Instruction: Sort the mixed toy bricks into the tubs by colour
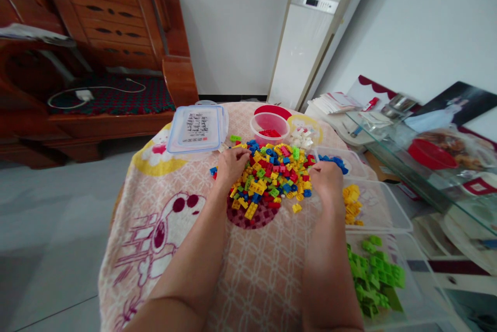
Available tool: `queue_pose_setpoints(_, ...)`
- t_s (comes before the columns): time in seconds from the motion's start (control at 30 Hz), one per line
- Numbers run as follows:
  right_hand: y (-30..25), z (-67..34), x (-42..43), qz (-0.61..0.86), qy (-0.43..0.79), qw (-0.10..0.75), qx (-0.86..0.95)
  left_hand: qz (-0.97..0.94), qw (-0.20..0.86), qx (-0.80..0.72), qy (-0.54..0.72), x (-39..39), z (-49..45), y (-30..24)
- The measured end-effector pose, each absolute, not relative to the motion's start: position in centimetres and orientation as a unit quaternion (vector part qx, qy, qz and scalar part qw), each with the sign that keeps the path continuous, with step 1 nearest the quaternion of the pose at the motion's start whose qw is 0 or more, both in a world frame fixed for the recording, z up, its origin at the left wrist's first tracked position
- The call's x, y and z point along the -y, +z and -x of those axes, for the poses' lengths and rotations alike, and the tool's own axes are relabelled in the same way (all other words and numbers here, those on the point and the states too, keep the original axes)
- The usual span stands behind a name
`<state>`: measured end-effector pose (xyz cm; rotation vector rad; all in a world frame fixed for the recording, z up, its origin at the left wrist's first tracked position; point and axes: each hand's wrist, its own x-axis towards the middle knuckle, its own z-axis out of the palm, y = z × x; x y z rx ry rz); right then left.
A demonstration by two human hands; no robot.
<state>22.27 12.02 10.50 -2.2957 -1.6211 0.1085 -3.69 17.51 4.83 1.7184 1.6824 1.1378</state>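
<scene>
A heap of mixed toy building bricks (267, 174) in red, yellow, blue and green lies on the cloth-covered table. My left hand (232, 163) is at the heap's left edge, its fingers curled together over the bricks. At the right edge, beside the container of blue bricks (336, 162), my right hand (326, 179) has its fingertips pinched. Whatever either hand grips is hidden by the fingers. Nearest my right forearm are yellow bricks (351, 202) in a clear container (392, 207), and green bricks (376, 275) in another clear container (423, 275).
Behind the heap stand a round tub (259, 132) with red bricks and a pile of white bricks (302, 138). Clear lids (196, 130) lie at the back left. A glass shelf (423, 176) with household items is on the right, a wooden bench (116, 109) on the left.
</scene>
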Motion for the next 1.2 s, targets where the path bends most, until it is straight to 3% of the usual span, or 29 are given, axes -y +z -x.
queue_pose_setpoints(0.13, 10.9, -21.9, -11.5, 0.812, 0.102, -0.001, 0.574, -0.626, 0.245, -0.613, 0.416, -17.4, 3.7, 5.0)
queue_pose_setpoints(0.27, 10.2, -21.7, -11.7, 0.807, 0.109, -0.061, 0.577, -0.626, 0.257, -0.606, 0.417, -17.4, 3.7, 5.1)
queue_pose_setpoints(0.5, 9.4, -22.0, -12.0, 0.819, 0.064, -0.026, 0.570, -0.624, 0.266, -0.601, 0.422, -17.6, 3.8, 4.7)
queue_pose_setpoints(0.83, 9.2, -21.6, -11.7, 0.799, 0.067, -0.047, 0.595, -0.628, 0.262, -0.607, 0.411, -17.6, 3.8, 4.9)
queue_pose_setpoints(1.2, 10.6, -22.4, -11.8, 0.840, -0.001, 0.155, 0.520, -0.625, 0.260, -0.609, 0.414, -17.4, 3.8, 4.9)
